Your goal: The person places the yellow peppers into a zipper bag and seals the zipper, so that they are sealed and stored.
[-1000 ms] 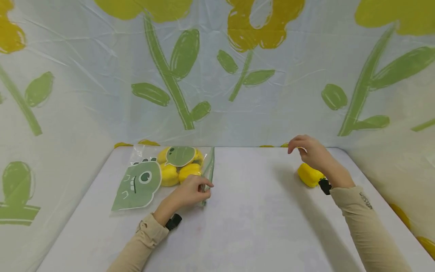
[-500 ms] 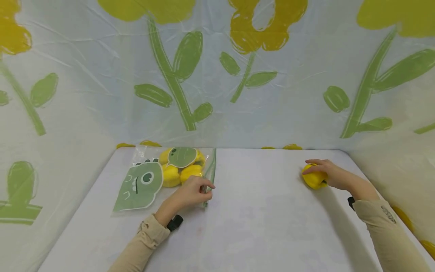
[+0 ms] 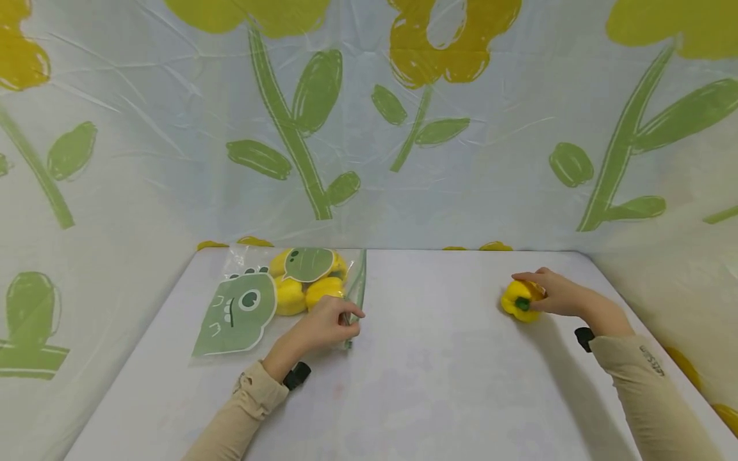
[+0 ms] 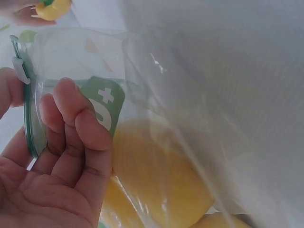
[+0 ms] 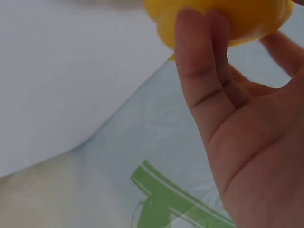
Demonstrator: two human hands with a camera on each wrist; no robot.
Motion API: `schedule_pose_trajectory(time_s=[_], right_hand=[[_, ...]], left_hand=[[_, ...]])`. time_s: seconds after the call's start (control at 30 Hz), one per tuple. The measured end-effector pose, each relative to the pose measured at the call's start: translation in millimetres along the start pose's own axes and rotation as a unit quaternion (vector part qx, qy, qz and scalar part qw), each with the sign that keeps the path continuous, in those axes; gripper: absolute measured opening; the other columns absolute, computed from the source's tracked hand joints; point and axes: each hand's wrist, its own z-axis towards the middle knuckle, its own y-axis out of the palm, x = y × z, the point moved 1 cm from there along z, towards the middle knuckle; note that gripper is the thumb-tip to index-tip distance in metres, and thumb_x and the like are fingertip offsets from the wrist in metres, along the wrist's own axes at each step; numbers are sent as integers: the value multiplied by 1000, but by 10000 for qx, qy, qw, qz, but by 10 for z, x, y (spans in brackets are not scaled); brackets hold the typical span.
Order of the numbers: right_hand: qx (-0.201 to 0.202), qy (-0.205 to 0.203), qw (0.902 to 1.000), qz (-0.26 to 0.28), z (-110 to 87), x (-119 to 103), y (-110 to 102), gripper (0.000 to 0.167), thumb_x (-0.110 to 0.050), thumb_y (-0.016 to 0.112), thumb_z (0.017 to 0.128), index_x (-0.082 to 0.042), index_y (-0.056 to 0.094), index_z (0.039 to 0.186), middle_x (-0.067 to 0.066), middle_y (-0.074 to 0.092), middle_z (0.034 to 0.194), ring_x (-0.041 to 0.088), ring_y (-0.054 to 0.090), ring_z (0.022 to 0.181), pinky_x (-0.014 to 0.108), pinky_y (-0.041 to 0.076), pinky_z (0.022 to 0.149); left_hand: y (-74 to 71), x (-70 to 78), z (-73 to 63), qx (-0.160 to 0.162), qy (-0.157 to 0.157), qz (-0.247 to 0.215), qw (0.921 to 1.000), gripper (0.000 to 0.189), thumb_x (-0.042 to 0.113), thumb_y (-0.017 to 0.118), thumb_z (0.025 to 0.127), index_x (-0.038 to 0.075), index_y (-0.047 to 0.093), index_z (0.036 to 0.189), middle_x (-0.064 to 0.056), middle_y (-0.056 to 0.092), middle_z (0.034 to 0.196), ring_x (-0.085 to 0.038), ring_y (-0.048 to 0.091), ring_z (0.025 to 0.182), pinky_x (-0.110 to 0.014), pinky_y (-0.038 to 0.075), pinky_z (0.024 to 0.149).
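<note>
In the head view, a clear zip bag (image 3: pixel 242 320) with a green cartoon print lies at the left of the table, with several yellow bell peppers (image 3: pixel 290 297) inside. My left hand (image 3: pixel 324 325) holds the bag's right edge. Its fingers curl at the green zip strip (image 4: pixel 29 118) in the left wrist view, where a white slider (image 4: pixel 21 70) shows. At the right, my right hand (image 3: pixel 562 296) grips a single yellow bell pepper (image 3: pixel 513 306), its green stem facing the camera. In the right wrist view, fingertips press against this pepper's (image 5: pixel 256 21) side; its top is cut off.
The white table (image 3: pixel 426 358) stretches between the two hands. A flower-printed cloth (image 3: pixel 461 192) stands behind the table's back edge and along both sides. Dark wrist cameras sit at both cuffs.
My right hand has come down onto the single bell pepper, gripped it and turned its stem toward the camera, shifting it slightly left. My left hand stays at the bag's edge.
</note>
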Motion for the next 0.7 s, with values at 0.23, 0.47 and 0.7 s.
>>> schedule_pose_trajectory(time_s=[0.23,0.47,0.7], right_hand=[[-382,244,9940,994,-3,-79,66,72,-12,69,87,8,34,146,37,30,134,25,54,83,34,53,56],[-137,-80,9949,1000,9,-95,118,86,18,64,62,0,44,144,31,37,134,35,47,97,33,49,61],[643,-298,9974,-138,46,-78,194,71,-3,85,67,-9,55,131,15,56,112,34,55,96,56,50,82]], left_hand=[[6,-23,-3,112,172,1,9998,24,4,62,80,-3,75,99,6,62,69,-3,49,56,-22,45,54],[-12,-10,0,68,80,-17,9999,24,4,63,80,-3,75,100,6,62,70,-4,50,57,-23,46,55],[-23,5,-1,-18,-61,-56,10000,25,3,63,81,-3,75,102,6,62,70,-5,51,59,-23,47,57]])
